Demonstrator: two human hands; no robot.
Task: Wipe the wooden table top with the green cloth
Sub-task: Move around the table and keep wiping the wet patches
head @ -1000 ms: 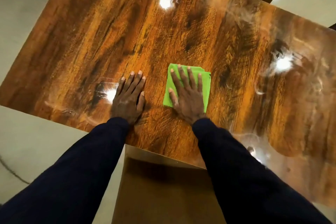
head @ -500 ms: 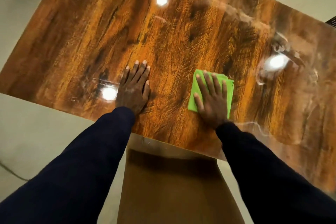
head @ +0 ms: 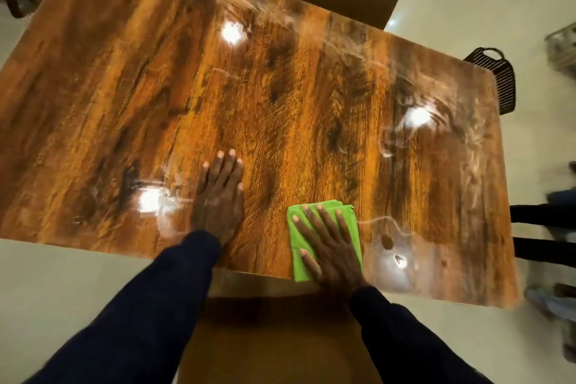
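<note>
The right hand (head: 333,254) lay flat on the folded green cloth (head: 294,243), fingers straight and spread. It pinned the cloth to the wooden table (head: 280,87) at the lower centre-right of the frame, right at the near edge. Spread fingers probably put even pressure over the whole pad, and the folds gave a firm wiping face. The left hand (head: 218,206) rested open, palm down, on bare wood left of the cloth and apart from it, most likely bracing the person as they leaned over. Pale streaks (head: 385,221) curled just right of the cloth, with more smears toward the upper right, so that side seemingly needed wiping yet. A chair (head: 274,340) sat below the near edge.
</note>
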